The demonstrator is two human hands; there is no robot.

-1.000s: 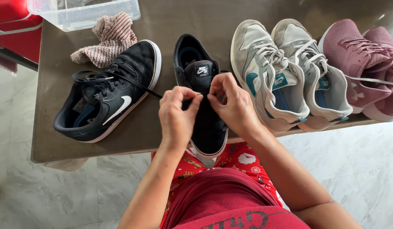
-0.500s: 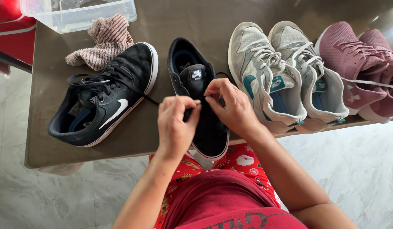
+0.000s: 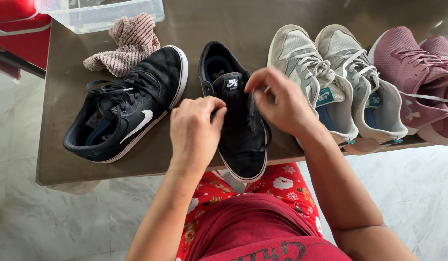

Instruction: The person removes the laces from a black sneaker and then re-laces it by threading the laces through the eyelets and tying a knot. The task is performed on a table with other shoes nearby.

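Two sets of fingers pinched at black sneaker [image 3: 239, 130] on counter [image 3: 156, 154]: left hand [image 3: 195, 133] closed near lace area, right hand [image 3: 282, 104] raised, pinching something thin, likely lace. Probably light, soft canvas, floppy laces; firmer hold at sole or heel.

- Black skate shoe [image 3: 238, 121] with white sole edge — upright, toe towards the person, overhanging the table's near edge, tongue raised.
- Its black lace [image 3: 215, 114] — pinched at the eyelets, mostly hidden.
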